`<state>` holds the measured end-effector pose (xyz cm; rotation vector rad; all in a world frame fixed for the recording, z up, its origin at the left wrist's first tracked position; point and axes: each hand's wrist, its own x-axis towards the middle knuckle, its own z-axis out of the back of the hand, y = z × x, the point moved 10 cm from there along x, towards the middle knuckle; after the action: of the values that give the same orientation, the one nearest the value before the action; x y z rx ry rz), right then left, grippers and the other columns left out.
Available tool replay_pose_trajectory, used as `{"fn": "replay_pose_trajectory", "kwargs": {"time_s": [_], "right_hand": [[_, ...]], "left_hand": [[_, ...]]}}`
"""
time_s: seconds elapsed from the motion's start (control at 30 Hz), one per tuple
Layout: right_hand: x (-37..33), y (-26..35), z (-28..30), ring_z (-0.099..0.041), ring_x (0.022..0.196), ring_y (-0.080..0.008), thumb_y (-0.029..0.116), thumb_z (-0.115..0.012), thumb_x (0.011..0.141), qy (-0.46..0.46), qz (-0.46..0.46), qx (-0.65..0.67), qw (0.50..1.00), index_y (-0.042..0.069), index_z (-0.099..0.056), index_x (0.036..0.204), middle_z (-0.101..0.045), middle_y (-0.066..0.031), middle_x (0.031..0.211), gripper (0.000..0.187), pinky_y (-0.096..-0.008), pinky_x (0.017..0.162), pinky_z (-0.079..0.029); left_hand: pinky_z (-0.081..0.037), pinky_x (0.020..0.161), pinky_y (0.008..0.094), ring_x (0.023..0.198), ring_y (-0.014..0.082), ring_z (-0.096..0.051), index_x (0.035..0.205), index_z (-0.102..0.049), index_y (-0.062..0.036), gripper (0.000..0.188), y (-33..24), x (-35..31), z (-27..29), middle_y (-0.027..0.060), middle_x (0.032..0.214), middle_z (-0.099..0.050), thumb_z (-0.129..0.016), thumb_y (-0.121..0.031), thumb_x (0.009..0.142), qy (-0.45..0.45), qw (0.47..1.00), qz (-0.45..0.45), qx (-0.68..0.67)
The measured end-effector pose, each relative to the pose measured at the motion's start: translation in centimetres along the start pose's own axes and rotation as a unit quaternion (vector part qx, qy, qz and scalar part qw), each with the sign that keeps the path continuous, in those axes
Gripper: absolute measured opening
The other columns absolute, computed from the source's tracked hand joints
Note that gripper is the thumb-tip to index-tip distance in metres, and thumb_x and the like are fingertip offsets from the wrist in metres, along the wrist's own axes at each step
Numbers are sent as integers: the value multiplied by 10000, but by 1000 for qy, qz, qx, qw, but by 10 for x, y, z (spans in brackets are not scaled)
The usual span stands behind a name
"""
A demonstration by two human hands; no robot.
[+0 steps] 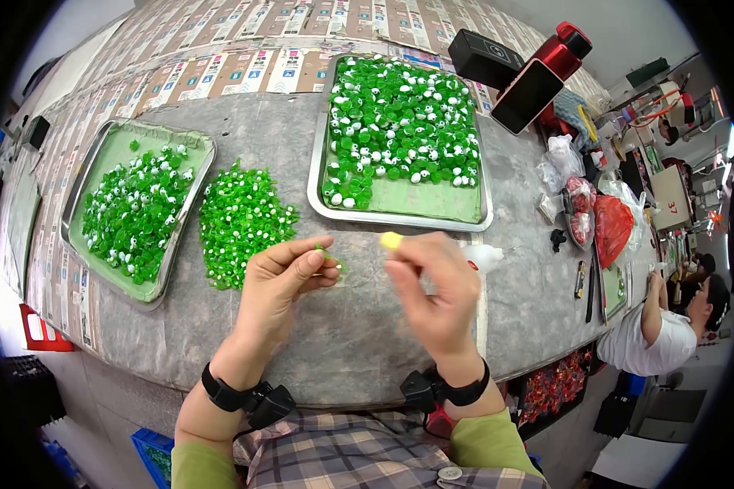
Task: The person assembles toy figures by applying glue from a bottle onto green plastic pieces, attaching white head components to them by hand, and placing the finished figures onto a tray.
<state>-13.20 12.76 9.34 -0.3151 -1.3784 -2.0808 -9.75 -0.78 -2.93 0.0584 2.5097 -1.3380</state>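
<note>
My left hand pinches a small green plastic piece between thumb and fingers, and another bit of green shows by its fingertips. To its right, my right hand is raised over the table and smeared by motion. A yellow cover or cap shows at its index fingertip; I cannot make out whether its fingers hold anything. A heap of small green pieces with white spots lies just left of my left hand. Behind my right hand lies a small white squeeze bottle with a red part.
A large metal tray of green and white pieces stands at the back; a smaller tray of similar pieces is at left. A phone, red bottle and black box stand back right. A red bag and a seated person are at right.
</note>
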Motion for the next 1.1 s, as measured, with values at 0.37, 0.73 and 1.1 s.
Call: {"fn": "replay_pose_trajectory", "kwargs": {"time_s": [0.37,0.73,1.1], "right_hand": [[-65,-120,107,-445,931,-190,195,-726,569,6,-287,-138,948,31,-466,1054,-475,-62,1037,573,-296,784,-350],[2,-51,49,-518,823,-124,132,-622,720,-32,-200,201,958,-12,-470,1018,-555,-62,891,365,-241,722,-412],[-6,-30,37,-479,630,-60,234,-751,585,-139,-126,274,943,30,-465,857,-508,-7,745,443,-165,513,-372]], "left_hand": [[-488,682,266,755,153,-585,948,-571,-16,198,-2,-4,-9,87,838,-599,-563,-65,756,27,999,4,-36],[-491,672,266,740,147,-586,892,-549,-37,136,1,-2,-6,73,799,-596,-560,-68,760,28,997,3,-77],[-500,647,266,716,152,-588,885,-562,-28,137,6,-3,-7,88,785,-596,-567,-76,757,31,995,30,-87]]}}
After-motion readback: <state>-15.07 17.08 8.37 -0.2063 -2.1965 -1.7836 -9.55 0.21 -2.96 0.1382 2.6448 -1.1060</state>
